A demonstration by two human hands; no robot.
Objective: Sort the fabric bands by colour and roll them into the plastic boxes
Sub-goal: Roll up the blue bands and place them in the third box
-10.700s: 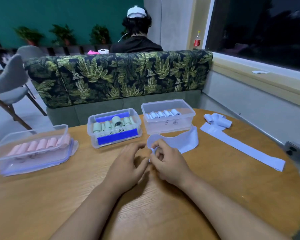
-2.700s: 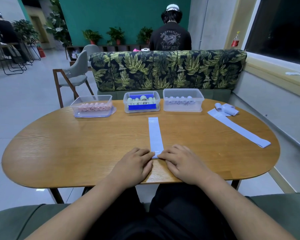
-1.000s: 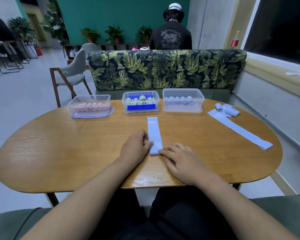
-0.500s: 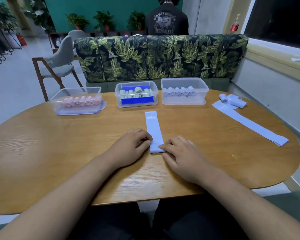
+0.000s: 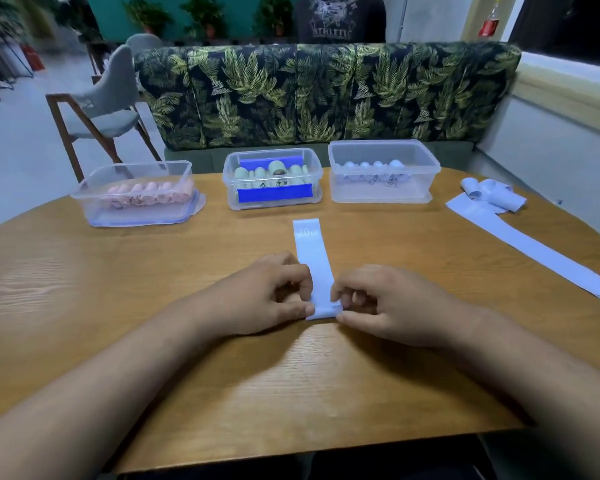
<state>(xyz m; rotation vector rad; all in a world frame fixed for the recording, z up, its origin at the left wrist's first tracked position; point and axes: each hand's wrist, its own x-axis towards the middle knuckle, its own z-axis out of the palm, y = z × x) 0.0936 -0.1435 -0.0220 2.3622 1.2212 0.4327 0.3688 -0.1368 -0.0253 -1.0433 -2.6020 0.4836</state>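
A pale blue fabric band lies flat on the wooden table, running away from me. Its near end is folded into a small roll. My left hand pinches that roll from the left and my right hand pinches it from the right. Three clear plastic boxes stand in a row beyond: one with pink rolls, one with green rolls, one with pale blue rolls.
A long flat blue band and a few loosely rolled blue bands lie at the right of the table. A leaf-patterned sofa back stands behind the boxes, a grey chair at left, a person beyond.
The band went from a loop held near the boxes to lying flat. In the last second my fingers curled onto its near end and turned it up into a first roll; the camera tilted lower.
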